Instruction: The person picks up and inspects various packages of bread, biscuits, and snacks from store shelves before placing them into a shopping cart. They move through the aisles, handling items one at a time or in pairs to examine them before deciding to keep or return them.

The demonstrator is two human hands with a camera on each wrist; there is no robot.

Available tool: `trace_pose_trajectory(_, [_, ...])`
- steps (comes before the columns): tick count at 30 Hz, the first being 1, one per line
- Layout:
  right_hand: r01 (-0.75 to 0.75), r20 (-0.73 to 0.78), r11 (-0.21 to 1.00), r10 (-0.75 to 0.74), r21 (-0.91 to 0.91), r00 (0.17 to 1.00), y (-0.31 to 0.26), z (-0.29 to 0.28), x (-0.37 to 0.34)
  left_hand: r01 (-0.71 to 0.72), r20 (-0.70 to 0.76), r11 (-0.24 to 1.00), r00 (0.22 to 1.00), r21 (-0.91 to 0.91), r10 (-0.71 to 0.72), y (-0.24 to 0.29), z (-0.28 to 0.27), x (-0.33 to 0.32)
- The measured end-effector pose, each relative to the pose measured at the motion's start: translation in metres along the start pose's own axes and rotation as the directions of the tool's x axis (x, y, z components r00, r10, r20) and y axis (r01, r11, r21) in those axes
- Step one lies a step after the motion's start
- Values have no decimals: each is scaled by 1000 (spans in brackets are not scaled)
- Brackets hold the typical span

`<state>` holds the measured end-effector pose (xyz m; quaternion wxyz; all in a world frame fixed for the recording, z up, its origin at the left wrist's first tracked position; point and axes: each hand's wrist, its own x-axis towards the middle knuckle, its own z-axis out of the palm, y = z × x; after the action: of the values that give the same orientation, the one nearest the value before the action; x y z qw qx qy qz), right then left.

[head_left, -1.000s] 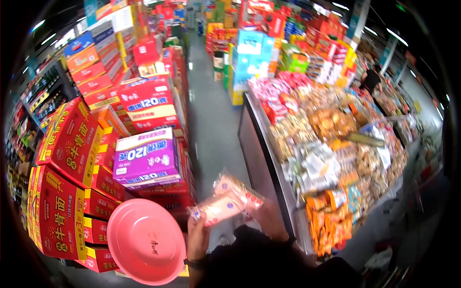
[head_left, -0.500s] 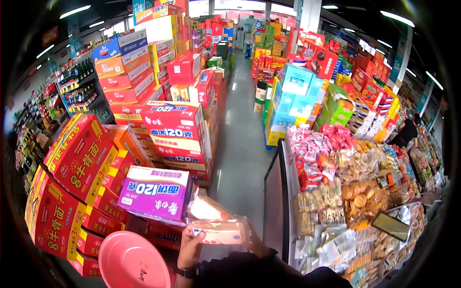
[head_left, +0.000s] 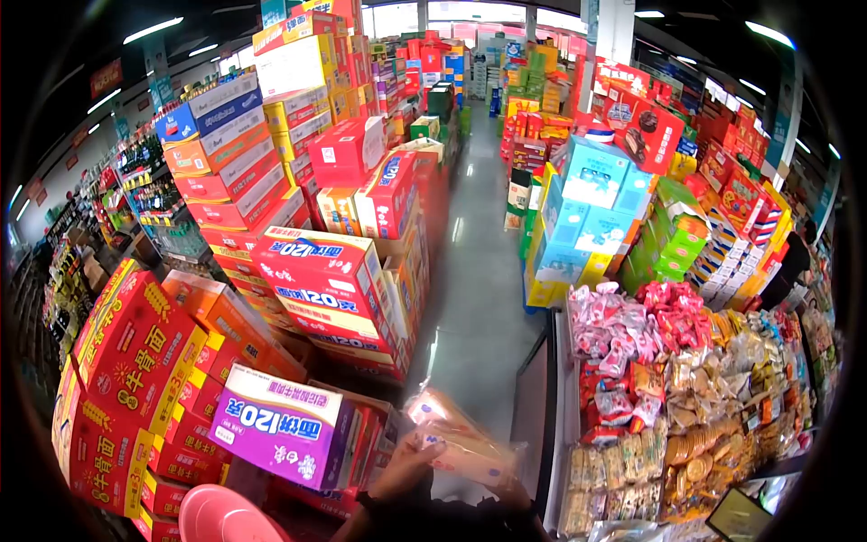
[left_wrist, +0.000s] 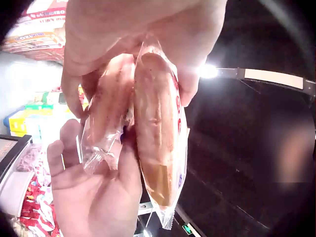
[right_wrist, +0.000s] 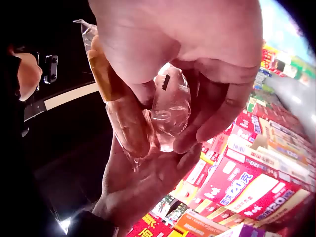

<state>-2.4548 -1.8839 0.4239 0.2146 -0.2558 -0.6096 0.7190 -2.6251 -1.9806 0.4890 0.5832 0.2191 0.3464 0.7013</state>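
Observation:
Two clear-wrapped, bread-like packets [head_left: 456, 432] are held between both hands, low in the head view. The left hand [head_left: 406, 465] grips their left end with its thumb on top; in the left wrist view this hand [left_wrist: 143, 29] fills the top, fingers curled round both packets. At their other end the right hand [head_left: 513, 495] holds on; in the right wrist view the right hand [right_wrist: 182, 44] has thumb and fingers round them. One packet [left_wrist: 158, 128] lies beside the other packet [left_wrist: 111, 98], both lengthwise.
A purple-and-white carton [head_left: 284, 429] and a pink basin [head_left: 226, 515] stand at left, by stacked red cartons [head_left: 135, 352]. Bagged snacks [head_left: 704, 397] fill a dark-edged display at right. A grey aisle floor [head_left: 461, 262] runs ahead between blue boxes [head_left: 587, 199] and stacks.
The head view has tilted up and shifted, showing more of the aisle ahead. Both hands still hold the packets, which now sit lower and farther right in view and slope down to the right.

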Motion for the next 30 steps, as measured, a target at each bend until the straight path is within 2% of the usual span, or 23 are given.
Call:
trace_pose_trajectory(5, [-38, -133, 997, 46, 65, 990, 9, -36, 44, 36, -5, 998, 999, 42, -36, 11, -21, 89])
trace_pose_trajectory(7, [-69, -186, 996, 80, 65, 979, 0, -44, 70, 49, 1, 986, 999, 161, -50, 28, -30, 122])
trace_pose_trajectory(8, [-105, -243, 994, 97, -20, 965, -70, -18, 98, 58, -17, 993, 998, 103, -56, 37, -33, 137])
trace_pose_trajectory(11, [-57, -195, 998, 56, 3, 979, -64, -34, 143, 7, 40, 999, 999, 52, -9, 74, -39, 180])
trace_pose_trajectory(15, [-41, -121, 998, 46, 39, 992, -46, -47, 201, -26, 68, 990, 998, 141, 17, 98, -69, 222])
trace_pose_trajectory(17, [-41, -80, 997, 46, 62, 996, -39, -52, 227, -48, 47, 987, 998, 154, 41, 110, -75, 236])
trace_pose_trajectory(19, [-32, -41, 994, 37, 104, 998, -25, -57, 248, -66, -3, 994, 998, 90, 67, 120, -79, 247])
trace_pose_trajectory(23, [-4, 18, 955, -1, 298, 1000, 9, -73, 292, -98, -66, 994, 993, 43, 100, 118, -104, 274])
trace_pose_trajectory(24, [-4, 25, 954, -3, 299, 1000, -3, -75, 303, -102, -113, 994, 988, 47, 107, 121, -106, 279])
trace_pose_trajectory(25, [-2, 85, 999, -2, 43, 996, -25, -75, 312, -106, -159, 993, 981, 51, 113, 124, -109, 286])
trace_pose_trajectory(26, [19, 144, 976, 12, -217, 990, -37, -78, 322, -88, -197, 993, 975, 78, 102, 126, -112, 293])
trace_pose_trajectory(30, [56, 202, 970, -7, -238, 979, -37, -94, 378, -158, -249, 985, 953, 73, 171, 131, -124, 330])
